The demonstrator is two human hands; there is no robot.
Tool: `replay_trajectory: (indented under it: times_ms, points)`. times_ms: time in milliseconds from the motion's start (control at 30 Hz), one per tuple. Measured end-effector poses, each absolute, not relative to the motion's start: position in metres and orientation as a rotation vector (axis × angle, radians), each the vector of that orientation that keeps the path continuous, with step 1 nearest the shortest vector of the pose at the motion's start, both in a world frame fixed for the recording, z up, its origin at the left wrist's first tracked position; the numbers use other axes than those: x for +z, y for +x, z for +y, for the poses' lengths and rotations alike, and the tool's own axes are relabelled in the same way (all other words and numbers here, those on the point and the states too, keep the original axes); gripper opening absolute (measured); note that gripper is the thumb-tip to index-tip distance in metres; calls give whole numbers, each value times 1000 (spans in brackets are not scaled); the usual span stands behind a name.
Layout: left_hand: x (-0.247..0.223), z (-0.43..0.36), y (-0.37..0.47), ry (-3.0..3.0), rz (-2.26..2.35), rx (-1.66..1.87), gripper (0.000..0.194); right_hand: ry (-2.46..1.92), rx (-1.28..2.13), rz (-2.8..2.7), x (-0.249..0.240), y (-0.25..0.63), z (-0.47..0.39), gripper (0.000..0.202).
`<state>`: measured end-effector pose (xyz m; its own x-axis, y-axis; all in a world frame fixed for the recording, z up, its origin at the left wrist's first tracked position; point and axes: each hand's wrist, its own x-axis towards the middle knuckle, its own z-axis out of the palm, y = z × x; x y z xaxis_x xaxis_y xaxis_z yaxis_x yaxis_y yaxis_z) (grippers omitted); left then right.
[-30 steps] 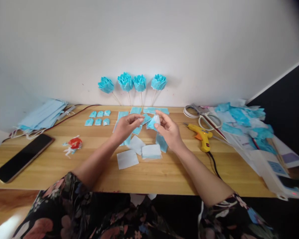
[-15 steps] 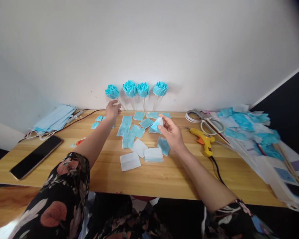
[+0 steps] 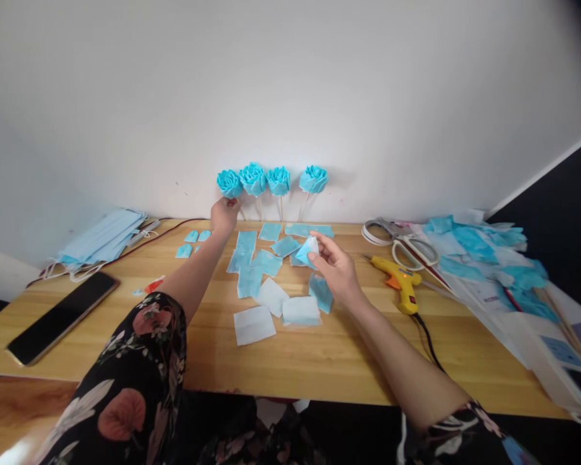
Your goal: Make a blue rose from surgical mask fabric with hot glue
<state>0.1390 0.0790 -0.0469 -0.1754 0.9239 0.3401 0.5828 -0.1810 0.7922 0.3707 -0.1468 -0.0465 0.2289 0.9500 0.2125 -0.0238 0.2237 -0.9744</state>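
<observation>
L hand (image 3: 224, 216) pinching leftmost flower stem (image 3: 243, 212), R hand (image 3: 337, 267) pinching folded blue pc (image 3: 306, 252)

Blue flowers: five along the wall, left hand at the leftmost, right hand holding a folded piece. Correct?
Not five: the head view shows four blue flowers along the wall. The rest holds: left hand at the leftmost flower, right hand holding a folded piece.

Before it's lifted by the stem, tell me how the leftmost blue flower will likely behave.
The leftmost blue flower will probably feel top-heavy, since its wide head sits on a thin stem, and may twist in the left hand. Its thin-looking, layered petals would likely crumple if squeezed.
</observation>
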Motion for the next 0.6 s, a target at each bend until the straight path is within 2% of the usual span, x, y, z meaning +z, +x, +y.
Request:
replay_trajectory:
  times_ms: [600]
  points:
    - [-43, 59, 141, 1826, 1770, 1258, 23, -1117, 917, -1064, -46, 371, -146, 56]
